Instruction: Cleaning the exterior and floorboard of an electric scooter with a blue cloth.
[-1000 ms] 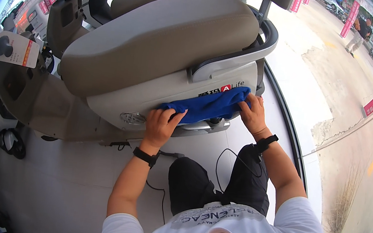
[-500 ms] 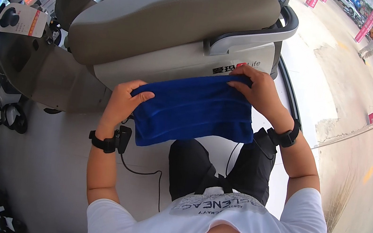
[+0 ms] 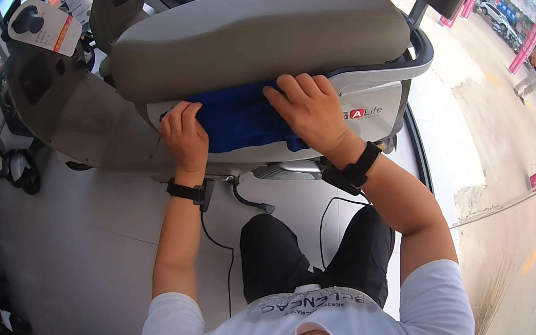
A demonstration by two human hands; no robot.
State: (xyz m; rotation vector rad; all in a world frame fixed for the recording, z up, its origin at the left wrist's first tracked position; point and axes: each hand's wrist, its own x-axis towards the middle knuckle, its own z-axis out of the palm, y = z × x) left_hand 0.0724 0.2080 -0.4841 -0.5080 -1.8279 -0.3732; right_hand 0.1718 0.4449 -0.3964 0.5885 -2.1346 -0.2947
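A blue cloth (image 3: 237, 118) lies spread along the pale side panel (image 3: 376, 104) of an electric scooter, just below its grey-brown seat (image 3: 259, 36). At the cloth's left end, my left hand (image 3: 185, 130) grips it with curled fingers. My right hand (image 3: 310, 108) has hold of the upper right part, thumb and fingers closed over the edge. Between the two hands the cloth sags a little, its lower edge hanging over the panel's bottom. Dark straps sit on both wrists.
A footrest or stand (image 3: 253, 200) juts out below the scooter. Cables hang from my wrist straps. On the left are the scooter's floorboard (image 3: 103, 124) and a white card (image 3: 44, 26). More scooters stand beyond. A person (image 3: 534, 75) is outside at far right.
Both hands have carried the cloth forward against the scooter's side panel. My right hand has moved left, closer to my left hand. The view has shifted slightly.
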